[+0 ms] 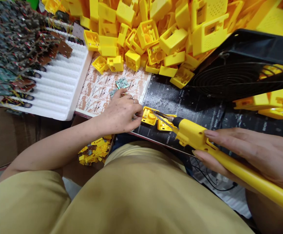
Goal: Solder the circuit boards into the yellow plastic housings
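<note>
Clasping a soldering tool (192, 131), the right hand (258, 149) is right of the yellow casing (148, 117), likely light, stiff, best rim-held; left hand (123, 113): grip unclear.

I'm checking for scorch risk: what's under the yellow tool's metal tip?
Two open yellow casing pieces show beneath the tip, on the black surface. The tip hides parts of their insides, so whatever lies there cannot be seen.

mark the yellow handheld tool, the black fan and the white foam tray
Yellow handheld tool (192, 131): head view, front part of its body
Black fan (229, 76): head view, on its round wire guard
White foam tray (58, 87): head view, on its bare ridged top
</note>
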Demonstrator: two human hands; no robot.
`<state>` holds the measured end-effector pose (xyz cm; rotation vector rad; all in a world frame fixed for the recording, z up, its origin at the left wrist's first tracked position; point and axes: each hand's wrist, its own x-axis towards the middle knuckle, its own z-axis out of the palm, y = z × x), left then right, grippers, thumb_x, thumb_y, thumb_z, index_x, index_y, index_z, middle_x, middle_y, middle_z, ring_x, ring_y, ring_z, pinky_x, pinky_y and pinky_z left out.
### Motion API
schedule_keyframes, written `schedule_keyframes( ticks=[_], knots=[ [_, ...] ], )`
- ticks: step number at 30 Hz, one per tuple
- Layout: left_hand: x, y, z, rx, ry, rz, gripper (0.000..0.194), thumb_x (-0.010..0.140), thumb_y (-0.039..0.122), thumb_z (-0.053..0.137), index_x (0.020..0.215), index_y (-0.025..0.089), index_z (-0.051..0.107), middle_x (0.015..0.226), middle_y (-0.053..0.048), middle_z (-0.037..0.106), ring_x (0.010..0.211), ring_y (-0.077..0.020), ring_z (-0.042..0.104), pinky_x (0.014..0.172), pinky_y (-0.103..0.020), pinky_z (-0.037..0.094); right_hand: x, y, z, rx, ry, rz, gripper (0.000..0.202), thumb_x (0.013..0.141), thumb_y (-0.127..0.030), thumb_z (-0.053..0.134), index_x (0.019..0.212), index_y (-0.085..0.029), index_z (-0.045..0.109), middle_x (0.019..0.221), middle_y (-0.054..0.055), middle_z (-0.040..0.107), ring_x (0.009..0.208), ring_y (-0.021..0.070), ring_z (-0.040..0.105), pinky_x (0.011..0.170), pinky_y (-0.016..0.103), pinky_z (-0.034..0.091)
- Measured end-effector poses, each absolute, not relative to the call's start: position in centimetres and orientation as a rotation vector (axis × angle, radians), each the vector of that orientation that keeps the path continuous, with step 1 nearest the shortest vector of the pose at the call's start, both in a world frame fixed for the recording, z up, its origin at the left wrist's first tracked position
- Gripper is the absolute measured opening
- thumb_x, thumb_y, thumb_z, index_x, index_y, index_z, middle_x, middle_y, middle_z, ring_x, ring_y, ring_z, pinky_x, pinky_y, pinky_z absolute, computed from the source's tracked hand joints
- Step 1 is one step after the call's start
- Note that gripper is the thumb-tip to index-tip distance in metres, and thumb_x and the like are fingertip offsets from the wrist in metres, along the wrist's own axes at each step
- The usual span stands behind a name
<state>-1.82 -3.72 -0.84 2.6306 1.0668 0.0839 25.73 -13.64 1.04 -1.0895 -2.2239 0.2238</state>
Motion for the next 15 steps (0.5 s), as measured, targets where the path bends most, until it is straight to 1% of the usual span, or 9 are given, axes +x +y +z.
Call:
schedule_keyframes(
  ticks=[4,6,8,10,11,13,15],
  knots=[
    [-1.7,-3.7,-1.0,2.616,1.065,0.098,0.019,0.081,0.024,0.051,0.073,0.019,0.067,0.073,-0.001,0.071,0.083,-0.0201,0.064,0.115,-0.054,0.030,25.6,-13.7,1.1,-1.110,-2.219,0.229,0.053,0.087,-0.020,0.075,0.136,-0.025,0.056,0.082,0.001,0.072,0.075,0.0145,0.071,0.068,0.023,0.057],
    [-2.1,-3.9,-0.9,2.566,1.083,0.129,0.017,0.081,0.026,0.053,0.078,0.019,0.068,0.074,-0.001,0.071,0.085,-0.0208,0.064,0.116,-0.054,0.028,25.6,-13.7,1.3,-1.101,-2.239,0.219,0.056,0.084,-0.018,0.076,0.137,-0.024,0.056,0.083,0.001,0.072,0.073,0.0146,0.071,0.067,0.023,0.057],
    [-2.7,-4.2,-0.8,2.464,1.118,0.213,0.018,0.081,0.031,0.057,0.088,0.019,0.068,0.081,-0.001,0.073,0.089,-0.0210,0.066,0.118,-0.054,0.027,25.7,-13.7,1.4,-1.099,-2.254,0.212,0.058,0.083,-0.015,0.077,0.137,-0.023,0.055,0.085,0.002,0.073,0.073,0.0145,0.071,0.068,0.022,0.057],
    [-3.6,-4.6,-0.6,2.337,1.164,0.323,0.022,0.084,0.036,0.058,0.095,0.019,0.067,0.091,-0.001,0.075,0.092,-0.0194,0.067,0.120,-0.053,0.026,25.9,-13.7,1.3,-1.109,-2.251,0.221,0.057,0.087,-0.016,0.074,0.140,-0.024,0.053,0.084,0.002,0.073,0.074,0.0143,0.071,0.067,0.021,0.057],
    [-4.0,-4.7,-0.6,2.287,1.183,0.368,0.020,0.086,0.036,0.058,0.095,0.020,0.066,0.093,0.000,0.076,0.092,-0.0180,0.068,0.120,-0.052,0.026,25.9,-13.6,1.3,-1.109,-2.244,0.215,0.056,0.088,-0.017,0.073,0.140,-0.025,0.053,0.082,0.002,0.072,0.073,0.0141,0.071,0.065,0.021,0.057],
    [-4.4,-4.7,-0.7,2.247,1.199,0.413,0.017,0.090,0.032,0.056,0.089,0.020,0.067,0.090,0.001,0.076,0.089,-0.0161,0.068,0.120,-0.050,0.025,26.0,-13.4,1.1,-1.094,-2.234,0.200,0.051,0.090,-0.020,0.071,0.139,-0.026,0.054,0.079,0.001,0.072,0.068,0.0133,0.070,0.060,0.019,0.056],
    [-4.3,-4.6,-0.8,2.286,1.188,0.397,0.020,0.092,0.030,0.054,0.084,0.021,0.070,0.084,0.001,0.076,0.088,-0.0165,0.068,0.119,-0.050,0.025,26.0,-13.2,0.8,-1.131,-2.207,0.200,0.043,0.090,-0.024,0.071,0.131,-0.027,0.059,0.078,-0.001,0.073,0.063,0.0120,0.069,0.055,0.018,0.055]
  ],
)
